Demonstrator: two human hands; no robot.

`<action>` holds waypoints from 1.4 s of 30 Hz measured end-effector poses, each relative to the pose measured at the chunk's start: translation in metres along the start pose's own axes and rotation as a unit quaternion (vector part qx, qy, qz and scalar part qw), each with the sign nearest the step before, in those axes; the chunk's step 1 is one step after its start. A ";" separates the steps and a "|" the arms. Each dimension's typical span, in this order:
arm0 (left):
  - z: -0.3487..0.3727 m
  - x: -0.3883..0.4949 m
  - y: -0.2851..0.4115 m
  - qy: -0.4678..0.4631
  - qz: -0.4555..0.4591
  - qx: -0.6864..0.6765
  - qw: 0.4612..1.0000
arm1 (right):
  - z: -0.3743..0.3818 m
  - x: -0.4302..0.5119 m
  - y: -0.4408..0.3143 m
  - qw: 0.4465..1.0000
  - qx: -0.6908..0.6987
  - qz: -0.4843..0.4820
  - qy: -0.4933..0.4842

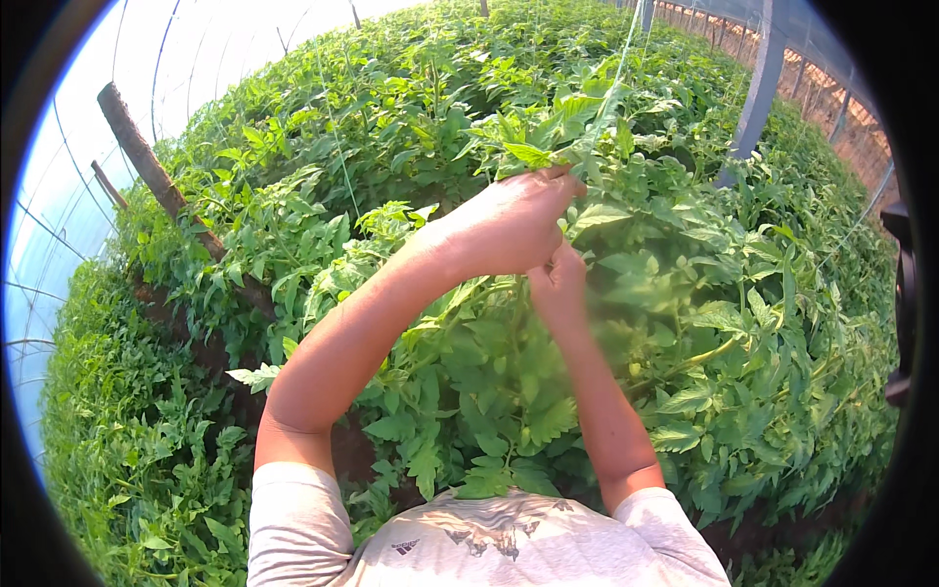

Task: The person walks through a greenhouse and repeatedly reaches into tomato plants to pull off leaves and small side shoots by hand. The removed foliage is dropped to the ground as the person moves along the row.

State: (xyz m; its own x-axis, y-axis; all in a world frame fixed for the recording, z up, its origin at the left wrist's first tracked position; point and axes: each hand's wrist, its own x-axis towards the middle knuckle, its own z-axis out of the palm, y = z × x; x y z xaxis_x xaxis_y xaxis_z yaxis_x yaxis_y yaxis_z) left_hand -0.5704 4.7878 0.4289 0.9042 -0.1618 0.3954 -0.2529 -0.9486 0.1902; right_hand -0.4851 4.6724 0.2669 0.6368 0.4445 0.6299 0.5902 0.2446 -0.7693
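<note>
My left hand (524,220) reaches across in front of me, its fingers curled around the upper stem of a tomato plant. Leaves of this plant's top (561,125) stick out just above the fingers. A pale green twine (622,62) runs down from overhead to the plant top by these fingers. Directly below, my right hand (561,282) is raised with its fingers bent, close against the underside of my left hand. The left hand covers part of the right fingertips, so what they hold cannot be made out. Tomato foliage (506,367) hangs below both hands.
Dense tomato rows surround me. A slanted wooden post (150,158) stands at left, a grey post (755,95) at right. Another thin twine (334,125) hangs left of the hands. Plastic greenhouse sheeting (55,242) curves along the left side. A dark object (901,301) shows at the right rim.
</note>
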 end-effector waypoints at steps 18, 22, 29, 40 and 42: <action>-0.095 -0.124 0.132 -0.128 -0.016 0.097 0.987 | 0.003 -0.002 0.002 0.996 0.049 0.071 0.039; -0.127 -0.123 0.109 0.019 0.076 -0.029 0.996 | 0.005 -0.003 0.009 0.994 0.078 0.068 0.030; -0.125 -0.044 -0.022 0.271 -0.199 -0.289 0.896 | -0.006 -0.018 0.015 0.974 0.188 0.126 0.005; -0.009 0.019 -0.029 0.059 -0.144 -0.656 0.739 | -0.013 -0.033 0.059 0.961 0.209 0.179 0.022; -0.009 0.010 -0.017 0.112 -0.108 -0.692 0.705 | -0.023 -0.041 0.066 0.948 0.268 0.172 0.004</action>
State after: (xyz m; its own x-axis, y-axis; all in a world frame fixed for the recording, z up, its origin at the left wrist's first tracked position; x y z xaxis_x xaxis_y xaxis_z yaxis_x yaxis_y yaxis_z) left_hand -0.5604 4.8051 0.4380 0.9353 0.1396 0.3252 -0.3512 0.2536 0.9013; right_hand -0.4610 4.6505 0.1930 0.7505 0.5721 0.3307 0.0104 0.4901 -0.8716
